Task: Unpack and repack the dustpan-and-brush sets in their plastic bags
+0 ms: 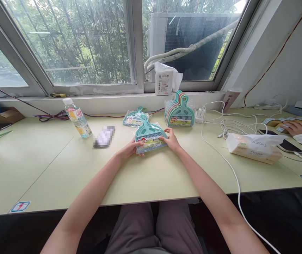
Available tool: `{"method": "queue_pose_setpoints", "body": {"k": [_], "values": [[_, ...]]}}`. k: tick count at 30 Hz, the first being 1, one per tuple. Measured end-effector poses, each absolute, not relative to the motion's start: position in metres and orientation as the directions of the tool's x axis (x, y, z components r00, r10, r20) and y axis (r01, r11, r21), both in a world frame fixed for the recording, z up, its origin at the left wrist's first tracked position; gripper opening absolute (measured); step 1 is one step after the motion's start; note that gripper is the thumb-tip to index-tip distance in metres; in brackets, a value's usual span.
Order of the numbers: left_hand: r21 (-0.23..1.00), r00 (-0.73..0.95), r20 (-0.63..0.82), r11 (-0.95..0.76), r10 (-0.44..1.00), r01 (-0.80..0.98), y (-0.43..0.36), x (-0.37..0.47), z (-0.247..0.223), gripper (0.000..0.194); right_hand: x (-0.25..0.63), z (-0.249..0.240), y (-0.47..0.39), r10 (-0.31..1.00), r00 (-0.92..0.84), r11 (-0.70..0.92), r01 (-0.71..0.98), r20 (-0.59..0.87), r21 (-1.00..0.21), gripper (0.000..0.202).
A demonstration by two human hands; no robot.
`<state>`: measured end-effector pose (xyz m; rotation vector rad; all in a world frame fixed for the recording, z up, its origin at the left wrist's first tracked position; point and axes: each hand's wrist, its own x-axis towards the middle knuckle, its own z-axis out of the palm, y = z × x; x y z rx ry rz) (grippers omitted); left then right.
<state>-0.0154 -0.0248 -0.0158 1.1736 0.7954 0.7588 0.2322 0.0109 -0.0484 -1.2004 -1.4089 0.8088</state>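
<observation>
Between my two hands is a teal mini dustpan and brush set (151, 133) in clear wrapping, its handle pointing away from me. My left hand (129, 148) grips its lower left corner, thumb on the front. On the right edge, my right hand (172, 140) is closed with the thumb over the label. Just behind lies another wrapped teal dustpan set (133, 117), partly hidden by the held one. A row of several dustpan sets (181, 112), in teal and red, stands upright to the right, near the window ledge.
To the left are a drink bottle (78, 118) and a blurred-out item (104, 137). A tissue pack (253, 148), white cables (235, 123) and a phone (289, 145) lie right, near another person's hand (297, 127). A tissue box (164, 83) sits on the window ledge.
</observation>
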Motion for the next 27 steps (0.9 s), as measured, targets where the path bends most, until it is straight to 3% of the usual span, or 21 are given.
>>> {"method": "queue_pose_setpoints", "body": {"k": [3,5,9,12,17,21,24,27], "values": [[0.971,0.499,-0.126,0.209,0.857,-0.114,-0.021,-0.014,-0.020,0.052,0.234,-0.051,0.014,0.984,0.059,0.160,0.122,0.168,-0.979,0.074],[0.970,0.515,-0.111,0.206,0.850,-0.132,-0.019,-0.015,-0.024,0.053,0.235,-0.049,0.015,0.983,0.084,0.157,0.104,0.166,-0.982,0.071],[0.991,0.544,-0.045,0.108,0.838,-0.084,-0.021,-0.015,-0.026,0.064,0.236,-0.043,0.012,0.937,0.208,0.254,0.140,0.279,-0.957,0.055],[0.998,0.432,-0.042,0.059,0.901,-0.026,-0.023,-0.012,-0.028,0.072,0.234,-0.040,0.009,0.901,0.238,0.324,0.192,0.364,-0.926,0.055],[0.990,0.242,-0.099,0.120,0.965,-0.074,-0.012,-0.013,-0.033,0.047,0.226,-0.041,0.003,0.927,0.181,0.312,0.119,0.329,-0.943,0.061],[0.998,0.157,-0.050,0.055,0.986,-0.029,-0.006,-0.017,-0.031,0.047,0.225,-0.039,0.005,0.975,-0.021,0.220,-0.003,0.220,-0.976,0.082],[0.998,0.169,0.019,-0.030,0.985,0.063,-0.008,-0.011,-0.031,0.050,0.232,-0.035,0.010,0.978,-0.098,0.192,0.089,0.183,-0.977,0.069],[0.974,0.233,0.099,-0.142,0.967,0.176,-0.010,-0.003,-0.039,0.051,0.253,-0.030,0.016,0.974,-0.048,0.227,0.174,0.222,-0.958,0.049]]}}
